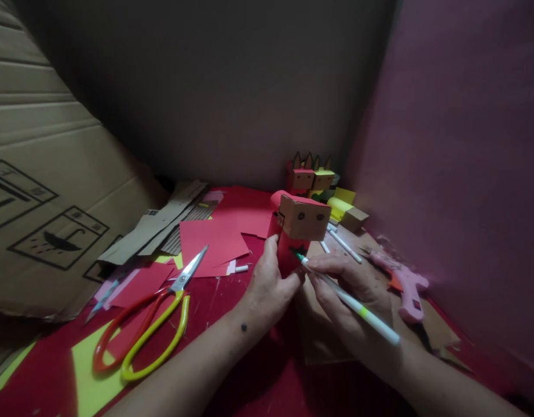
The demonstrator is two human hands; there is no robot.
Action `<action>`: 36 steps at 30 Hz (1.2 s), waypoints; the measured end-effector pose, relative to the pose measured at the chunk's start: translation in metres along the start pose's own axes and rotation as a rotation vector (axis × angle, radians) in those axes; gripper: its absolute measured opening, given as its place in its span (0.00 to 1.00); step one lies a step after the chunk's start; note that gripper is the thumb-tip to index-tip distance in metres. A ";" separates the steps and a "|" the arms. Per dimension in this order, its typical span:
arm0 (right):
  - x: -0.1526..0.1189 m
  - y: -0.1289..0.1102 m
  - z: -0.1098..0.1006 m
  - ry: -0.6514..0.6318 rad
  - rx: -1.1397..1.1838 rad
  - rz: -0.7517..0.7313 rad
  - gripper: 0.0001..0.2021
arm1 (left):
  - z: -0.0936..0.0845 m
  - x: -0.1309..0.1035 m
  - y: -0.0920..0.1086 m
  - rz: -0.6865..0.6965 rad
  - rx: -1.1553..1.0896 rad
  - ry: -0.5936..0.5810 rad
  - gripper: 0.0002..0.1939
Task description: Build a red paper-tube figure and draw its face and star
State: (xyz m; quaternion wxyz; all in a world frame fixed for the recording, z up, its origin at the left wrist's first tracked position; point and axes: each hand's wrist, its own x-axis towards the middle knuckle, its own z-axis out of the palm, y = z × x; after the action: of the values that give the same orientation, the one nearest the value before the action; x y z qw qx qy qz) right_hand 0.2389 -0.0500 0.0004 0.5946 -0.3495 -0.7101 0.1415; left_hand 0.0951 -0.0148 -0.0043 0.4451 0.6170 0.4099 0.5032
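Observation:
My left hand [271, 284] is closed around the red body of a small paper figure [306, 219], which stands upright with a cardboard face and two drawn eyes. Between the fingers and thumb of my right hand [349, 289] is a white marker [362, 313] with a yellow-green band. Its green tip touches a dark green patch on the figure's red front, below the face. Part of the body is hidden behind my fingers.
Scissors [152, 324] with red and yellow handles lie left on red and yellow paper. Cardboard strips [154, 223] and a large box [54, 174] stand left. A pink glue gun [403, 284] lies right. Finished-looking eared figures [302, 178] stand behind, near a yellow paper roll [340, 208].

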 end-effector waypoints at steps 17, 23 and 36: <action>-0.002 -0.002 -0.001 0.022 0.005 0.018 0.10 | 0.000 -0.002 0.001 0.011 -0.014 -0.002 0.22; -0.004 0.003 0.001 0.025 -0.001 0.019 0.10 | 0.000 -0.001 0.000 0.019 -0.012 -0.005 0.23; 0.001 -0.005 0.000 0.026 0.027 0.023 0.10 | 0.000 -0.001 0.001 0.003 0.002 0.000 0.22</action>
State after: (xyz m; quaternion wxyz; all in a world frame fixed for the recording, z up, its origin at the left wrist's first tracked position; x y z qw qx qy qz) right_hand 0.2368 -0.0524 0.0041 0.6067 -0.3515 -0.6962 0.1536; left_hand 0.0955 -0.0157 -0.0037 0.4436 0.6180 0.4096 0.5036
